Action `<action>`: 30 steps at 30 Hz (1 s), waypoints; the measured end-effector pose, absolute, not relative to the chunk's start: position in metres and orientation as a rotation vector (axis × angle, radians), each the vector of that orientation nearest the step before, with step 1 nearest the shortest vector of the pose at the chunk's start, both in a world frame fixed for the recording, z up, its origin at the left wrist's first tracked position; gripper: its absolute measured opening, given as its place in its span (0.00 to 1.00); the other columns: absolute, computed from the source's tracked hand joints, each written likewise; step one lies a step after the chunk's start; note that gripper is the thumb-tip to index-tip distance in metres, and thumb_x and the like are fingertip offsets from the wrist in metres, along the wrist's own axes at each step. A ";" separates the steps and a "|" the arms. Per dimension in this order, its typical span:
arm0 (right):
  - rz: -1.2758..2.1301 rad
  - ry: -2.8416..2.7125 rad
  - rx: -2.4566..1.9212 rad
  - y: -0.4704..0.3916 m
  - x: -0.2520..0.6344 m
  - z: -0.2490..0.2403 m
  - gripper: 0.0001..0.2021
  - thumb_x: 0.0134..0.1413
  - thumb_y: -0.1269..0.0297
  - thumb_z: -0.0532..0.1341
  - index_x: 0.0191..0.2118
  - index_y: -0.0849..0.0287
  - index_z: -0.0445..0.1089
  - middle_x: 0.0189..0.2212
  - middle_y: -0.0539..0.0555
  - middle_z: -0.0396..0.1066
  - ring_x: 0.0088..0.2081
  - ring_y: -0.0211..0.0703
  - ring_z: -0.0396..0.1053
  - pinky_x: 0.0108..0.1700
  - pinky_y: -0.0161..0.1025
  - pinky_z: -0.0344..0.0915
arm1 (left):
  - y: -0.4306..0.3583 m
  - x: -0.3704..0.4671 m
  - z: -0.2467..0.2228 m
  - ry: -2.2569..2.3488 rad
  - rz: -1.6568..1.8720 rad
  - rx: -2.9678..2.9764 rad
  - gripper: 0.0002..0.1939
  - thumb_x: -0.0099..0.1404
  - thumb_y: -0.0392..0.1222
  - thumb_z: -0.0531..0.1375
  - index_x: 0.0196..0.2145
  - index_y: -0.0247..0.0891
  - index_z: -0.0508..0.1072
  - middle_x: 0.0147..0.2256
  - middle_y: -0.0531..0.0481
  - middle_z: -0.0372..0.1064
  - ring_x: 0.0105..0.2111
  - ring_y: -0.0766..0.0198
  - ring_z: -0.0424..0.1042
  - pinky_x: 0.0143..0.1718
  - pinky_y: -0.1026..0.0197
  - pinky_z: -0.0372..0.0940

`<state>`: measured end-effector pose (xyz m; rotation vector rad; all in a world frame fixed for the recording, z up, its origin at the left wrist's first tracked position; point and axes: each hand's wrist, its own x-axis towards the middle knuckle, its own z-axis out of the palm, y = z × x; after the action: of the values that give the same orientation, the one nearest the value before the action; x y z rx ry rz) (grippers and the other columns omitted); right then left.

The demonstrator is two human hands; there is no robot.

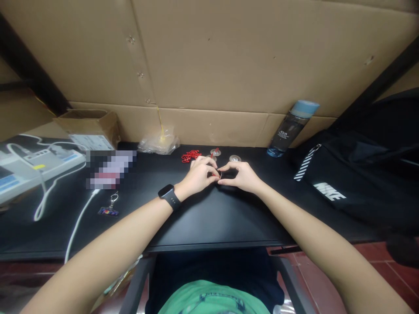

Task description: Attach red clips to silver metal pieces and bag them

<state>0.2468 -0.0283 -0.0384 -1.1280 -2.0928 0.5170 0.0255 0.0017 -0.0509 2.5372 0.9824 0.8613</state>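
Observation:
My left hand [200,174], with a dark watch at its wrist, pinches a small red piece [214,175] that looks like a hook, mostly hidden by the fingers. Thumb and fingers of my right hand [240,176] hold a clear disc, seemingly a suction cup [220,175], by its rim, turned edge-on against the red piece. Just behind the hands lie a clear suction cup with a red hook [215,151] and a plain clear suction cup [235,158]. Another one is partly covered by my left fingers. A tangled pile of thin red hooks [190,156] lies behind my left hand.
Along the cardboard wall stand a crumpled plastic bag [159,144], a cardboard box [88,126] and a leaning water bottle [290,128]. A black bag [330,187] fills the right. On the left are a power strip [42,168], white cables and a keychain [109,210].

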 end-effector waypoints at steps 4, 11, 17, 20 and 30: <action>0.487 -2.103 -1.134 -0.028 0.247 -0.038 0.17 0.45 0.56 0.76 0.41 0.56 0.80 0.38 0.54 0.81 0.40 0.49 0.79 0.48 0.45 0.73 | 0.003 0.024 -0.052 0.933 0.827 2.579 0.03 0.64 0.44 0.68 0.34 0.46 0.83 0.46 0.48 0.72 0.52 0.52 0.63 0.56 0.46 0.57; 0.489 -2.105 -1.119 -0.028 0.248 -0.039 0.17 0.46 0.57 0.76 0.42 0.56 0.80 0.40 0.54 0.81 0.41 0.50 0.79 0.50 0.46 0.73 | -0.002 0.024 -0.050 0.921 0.823 2.721 0.05 0.68 0.43 0.64 0.37 0.44 0.81 0.45 0.47 0.71 0.52 0.51 0.61 0.54 0.47 0.56; 0.470 -2.115 -1.106 -0.028 0.247 -0.040 0.17 0.46 0.57 0.76 0.42 0.56 0.80 0.40 0.54 0.81 0.41 0.49 0.79 0.49 0.46 0.73 | -0.009 0.027 -0.049 1.030 0.817 2.710 0.05 0.68 0.40 0.63 0.35 0.42 0.80 0.43 0.46 0.71 0.50 0.51 0.62 0.50 0.48 0.56; 0.406 -2.142 -1.094 -0.029 0.245 -0.039 0.17 0.45 0.57 0.76 0.41 0.56 0.80 0.39 0.55 0.81 0.40 0.50 0.78 0.48 0.47 0.73 | -0.014 0.030 -0.047 1.114 0.813 2.651 0.05 0.66 0.39 0.64 0.32 0.42 0.80 0.42 0.46 0.72 0.49 0.51 0.64 0.49 0.48 0.57; 0.349 -2.206 -1.035 -0.034 0.240 -0.035 0.18 0.44 0.59 0.78 0.42 0.55 0.78 0.41 0.55 0.81 0.42 0.51 0.77 0.48 0.47 0.72 | 0.007 0.023 -0.054 1.027 0.678 2.158 0.06 0.62 0.44 0.66 0.32 0.44 0.84 0.37 0.53 0.81 0.39 0.57 0.77 0.45 0.58 0.66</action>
<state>0.2395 -0.0339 -0.0350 -1.0348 -2.2059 0.3492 0.0230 0.0070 -0.0538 2.1583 1.0272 0.6782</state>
